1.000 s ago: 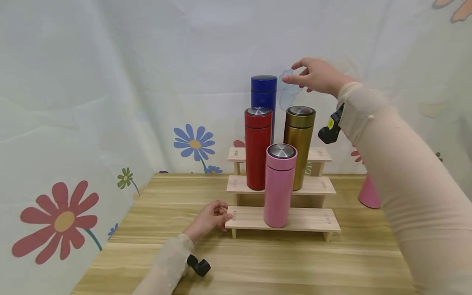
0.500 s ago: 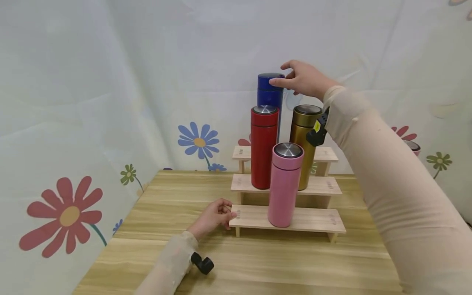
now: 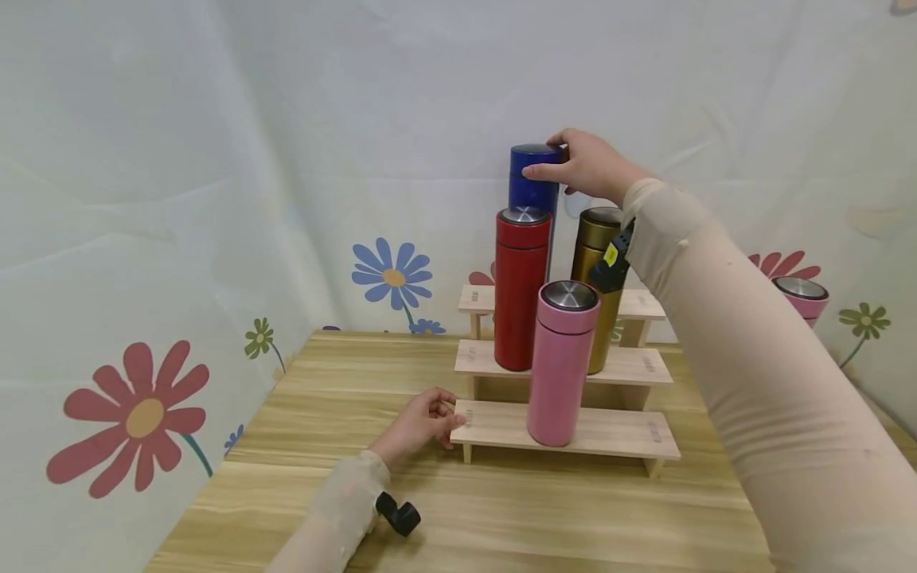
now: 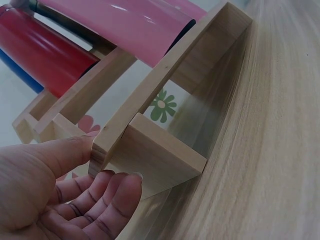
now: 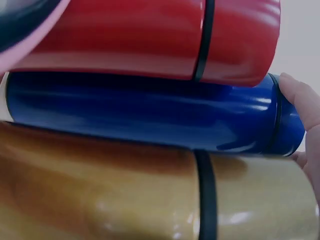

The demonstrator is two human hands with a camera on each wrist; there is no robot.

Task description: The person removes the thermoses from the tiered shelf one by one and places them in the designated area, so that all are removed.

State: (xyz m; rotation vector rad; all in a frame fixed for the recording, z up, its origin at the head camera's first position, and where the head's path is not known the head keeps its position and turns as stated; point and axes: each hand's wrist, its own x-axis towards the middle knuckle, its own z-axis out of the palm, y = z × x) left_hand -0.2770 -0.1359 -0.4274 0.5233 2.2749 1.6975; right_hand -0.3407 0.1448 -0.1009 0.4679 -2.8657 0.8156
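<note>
My right hand (image 3: 591,167) grips the lid end of a blue thermos bottle (image 3: 528,193) on the top step, thumb on its near side and fingers around the back. In the right wrist view the blue bottle (image 5: 150,112) lies between the red and gold ones. My left hand (image 3: 419,426) pinches the left end of the lowest step of a three-step wooden stand (image 3: 494,418); its thumb is on top, its fingers curl below. A red thermos (image 3: 519,294) and a gold thermos (image 3: 607,318) stand on the middle step, a pink thermos (image 3: 562,374) on the lowest.
Another pink thermos (image 3: 805,309) stands at the right, mostly hidden behind my right sleeve (image 3: 745,342). The stand rests on a wood-grain table (image 3: 344,382). A white curtain with printed flowers (image 3: 322,119) hangs right behind the table.
My right hand has moved left and slightly down, from beside the blue thermos onto its lid end. The left hand keeps its hold on the stand. The head view has shifted slightly.
</note>
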